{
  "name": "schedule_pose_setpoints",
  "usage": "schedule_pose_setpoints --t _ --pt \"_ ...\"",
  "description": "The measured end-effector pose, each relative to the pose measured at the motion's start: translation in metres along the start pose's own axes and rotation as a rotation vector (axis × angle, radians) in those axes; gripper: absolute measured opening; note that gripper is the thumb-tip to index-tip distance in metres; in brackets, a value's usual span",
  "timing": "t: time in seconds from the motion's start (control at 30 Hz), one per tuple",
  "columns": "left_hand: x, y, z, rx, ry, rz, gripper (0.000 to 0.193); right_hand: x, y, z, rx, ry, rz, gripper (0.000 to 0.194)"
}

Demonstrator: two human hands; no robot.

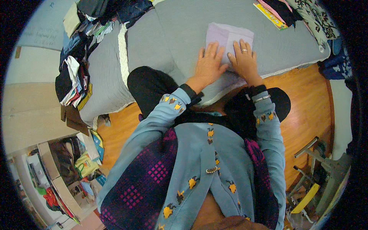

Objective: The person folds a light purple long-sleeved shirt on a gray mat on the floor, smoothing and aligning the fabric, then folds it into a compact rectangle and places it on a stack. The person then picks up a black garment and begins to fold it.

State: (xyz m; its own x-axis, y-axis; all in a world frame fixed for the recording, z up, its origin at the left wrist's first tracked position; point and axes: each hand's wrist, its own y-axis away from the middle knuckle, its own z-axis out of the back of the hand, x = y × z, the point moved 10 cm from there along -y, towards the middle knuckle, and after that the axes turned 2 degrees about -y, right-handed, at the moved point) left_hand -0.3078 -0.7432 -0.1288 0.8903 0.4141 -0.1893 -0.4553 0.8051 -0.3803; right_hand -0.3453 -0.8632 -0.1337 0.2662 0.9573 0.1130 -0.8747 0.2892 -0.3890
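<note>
A lilac cloth lies on the grey bed sheet, with a fold line running down its middle. Both my hands rest palm down on its near part. My left hand covers the near left side, fingers apart and a little blurred. On the near right side is my right hand, wearing a ring, its fingers spread flat. Neither hand is closed around anything. More lilac fabric shows below my wrists near the bed's edge; whether it is part of the same cloth I cannot tell.
Piled clothes line the bed's left end. At the far right are more clothes and a yellow printed packet or book. Shelves with bags stand at lower left. A metal-framed object stands on the wooden floor at right.
</note>
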Motion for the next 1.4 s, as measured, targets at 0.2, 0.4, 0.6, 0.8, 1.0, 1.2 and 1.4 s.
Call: schedule_pose_setpoints --t 0.2,0.4,0.6,0.8,1.0,1.2,1.4 --pt "-0.024 0.008 -0.016 0.089 -0.077 -0.143 0.07 -0.02 -0.025 -0.04 0.167 -0.004 0.107 0.065" --pt "-0.019 0.009 -0.024 0.143 -0.076 -0.147 0.072 -0.062 -0.058 -0.051 0.292 -0.002 -0.086 0.069" --pt "-0.018 0.011 -0.024 0.141 -0.079 -0.138 0.071 -0.012 -0.08 -0.045 0.418 0.095 0.076 0.067" --pt "-0.015 0.013 -0.027 0.154 -0.119 -0.159 0.07 0.047 -0.078 -0.068 0.38 -0.018 0.285 0.064" --pt "-0.016 0.01 -0.028 0.177 -0.124 -0.145 0.07 0.022 -0.108 -0.086 0.452 -0.048 0.113 0.067" --pt "-0.014 0.013 -0.028 0.152 -0.135 -0.145 0.07 0.024 -0.116 -0.079 0.477 0.045 0.069 0.07" --pt "-0.016 0.017 -0.03 0.153 -0.203 -0.171 0.068 0.028 -0.048 -0.036 0.216 -0.037 0.193 0.063"
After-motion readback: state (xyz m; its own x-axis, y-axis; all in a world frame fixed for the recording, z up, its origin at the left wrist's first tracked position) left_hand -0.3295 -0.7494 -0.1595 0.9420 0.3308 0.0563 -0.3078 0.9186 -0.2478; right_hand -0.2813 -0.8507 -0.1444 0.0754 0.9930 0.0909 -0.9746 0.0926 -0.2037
